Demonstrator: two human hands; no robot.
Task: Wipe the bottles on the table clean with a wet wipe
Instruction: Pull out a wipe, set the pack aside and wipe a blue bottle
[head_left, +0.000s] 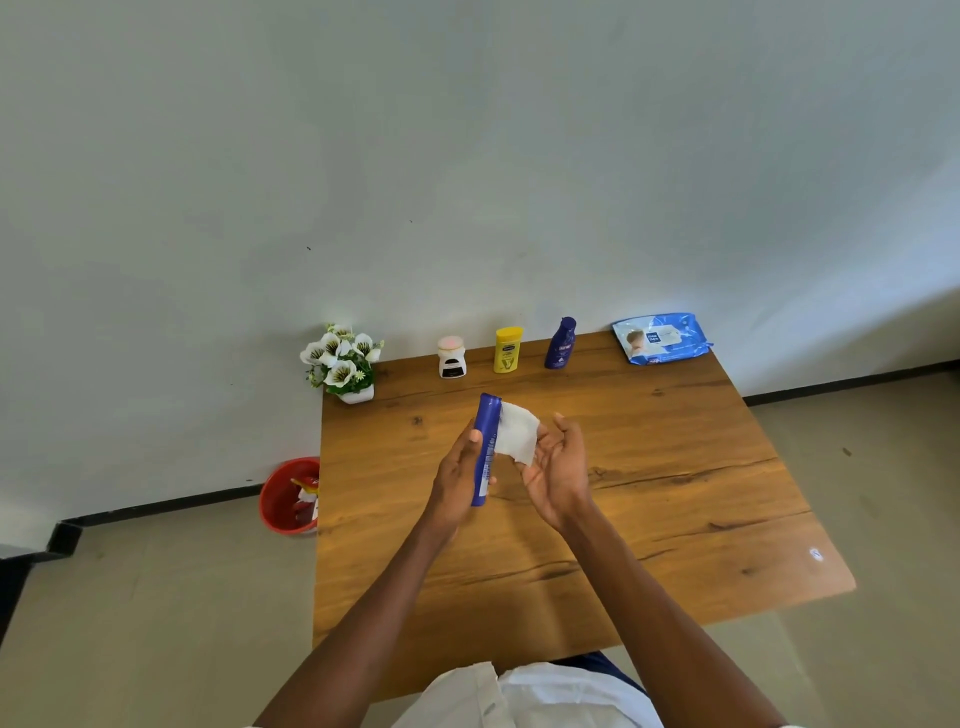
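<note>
Wood-grain worktop (649, 467), matt and knotted; smooth glossy plastic blue bottle (487, 441); soft white cloth-like wipe (517, 434); shiny plastic-film wipes pack (661, 338).

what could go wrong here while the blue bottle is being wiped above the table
1. The left hand grips the blue bottle in the air around its lower half only; if the wet wipe leaves it slippery, it may slip and drop onto the table.
2. The wipe lies on the right hand, whose fingers look nearly straight, so it could slide off.
3. The three bottles standing in a row at the wall, such as the yellow bottle, might topple when reached for.
</note>
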